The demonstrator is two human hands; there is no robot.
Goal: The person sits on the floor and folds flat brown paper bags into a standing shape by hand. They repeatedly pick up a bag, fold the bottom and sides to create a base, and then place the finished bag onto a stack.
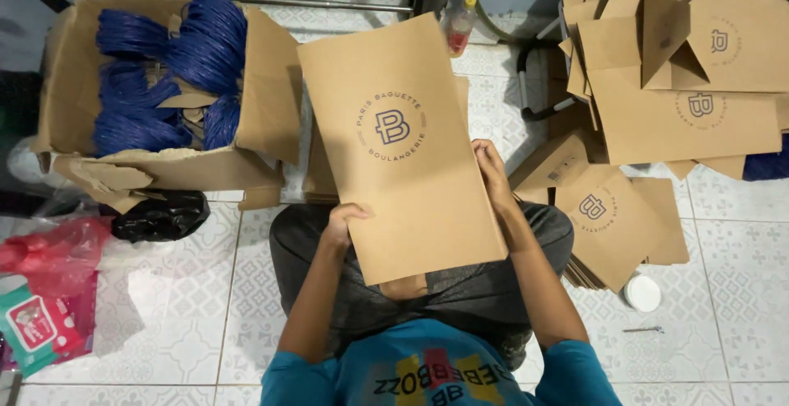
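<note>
A flat brown paper bag (400, 147) is gripped at its edges by the left hand (341, 223) and right hand (491, 172), with a box of blue cord handles (168, 61) sat nearby.

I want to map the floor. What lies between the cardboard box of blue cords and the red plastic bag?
In the head view, a black plastic bag lies between cardboard box and red plastic bag.

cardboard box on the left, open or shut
Open. The cardboard box has its flaps spread outward, and bundles of blue cord show inside it.
</note>
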